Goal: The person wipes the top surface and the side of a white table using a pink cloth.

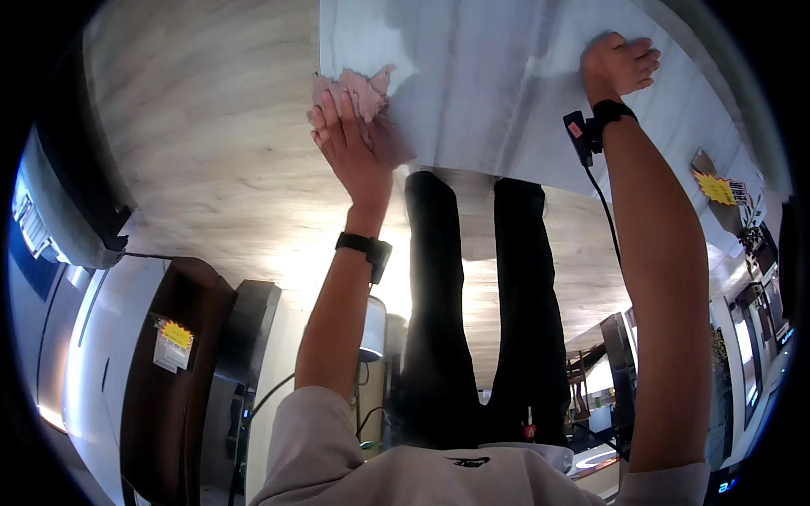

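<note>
A crumpled pinkish cloth [364,95] lies at the left edge of a pale, grey-streaked tabletop [481,82] with a glossy surface. My left hand [351,148] presses on this cloth, its fingers laid over the near left part and its palm over the lower part. Towards the far right of the same top, my right hand [623,63] rests on the surface with its fingers loosely bent and holds nothing. Each wrist wears a black strap with a small device.
Wood-look floor [209,126] spreads left of the table. A brown piece of furniture [171,392] with a yellow tag stands at lower left, near a lamp with a pale shade [373,329]. A card with a yellow burst label [715,186] and a plant [751,231] are at right.
</note>
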`<state>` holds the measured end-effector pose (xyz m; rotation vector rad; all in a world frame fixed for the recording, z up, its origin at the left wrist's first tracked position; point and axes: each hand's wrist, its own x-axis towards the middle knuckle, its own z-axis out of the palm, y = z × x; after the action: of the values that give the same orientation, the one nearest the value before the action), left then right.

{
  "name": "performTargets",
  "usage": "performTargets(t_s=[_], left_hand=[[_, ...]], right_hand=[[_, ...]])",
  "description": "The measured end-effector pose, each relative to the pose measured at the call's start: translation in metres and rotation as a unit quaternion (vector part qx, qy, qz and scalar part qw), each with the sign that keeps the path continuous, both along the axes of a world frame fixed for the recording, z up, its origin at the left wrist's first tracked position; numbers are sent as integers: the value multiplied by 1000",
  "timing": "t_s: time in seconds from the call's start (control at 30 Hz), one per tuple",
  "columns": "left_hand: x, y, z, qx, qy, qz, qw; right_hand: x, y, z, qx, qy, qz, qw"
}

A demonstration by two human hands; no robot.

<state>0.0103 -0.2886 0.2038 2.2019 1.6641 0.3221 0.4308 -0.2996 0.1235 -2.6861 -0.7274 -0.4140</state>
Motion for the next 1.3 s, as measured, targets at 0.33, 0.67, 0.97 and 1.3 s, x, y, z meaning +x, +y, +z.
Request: performTargets(t_s=[0.33, 0.67, 0.97, 1.3], left_hand=[[19, 16, 1, -4, 11, -39, 999], [147, 231, -23, 134, -1, -161, 978], [166, 8, 2, -44, 2, -193, 980], [160, 101, -24, 53, 122, -333, 934]], right_hand=[[-19, 13, 41, 19, 99, -17, 995], [-18, 19, 44, -10, 117, -54, 992], [-14, 13, 47, -19, 115, -56, 992], [-20, 21, 47, -15, 122, -48, 991]])
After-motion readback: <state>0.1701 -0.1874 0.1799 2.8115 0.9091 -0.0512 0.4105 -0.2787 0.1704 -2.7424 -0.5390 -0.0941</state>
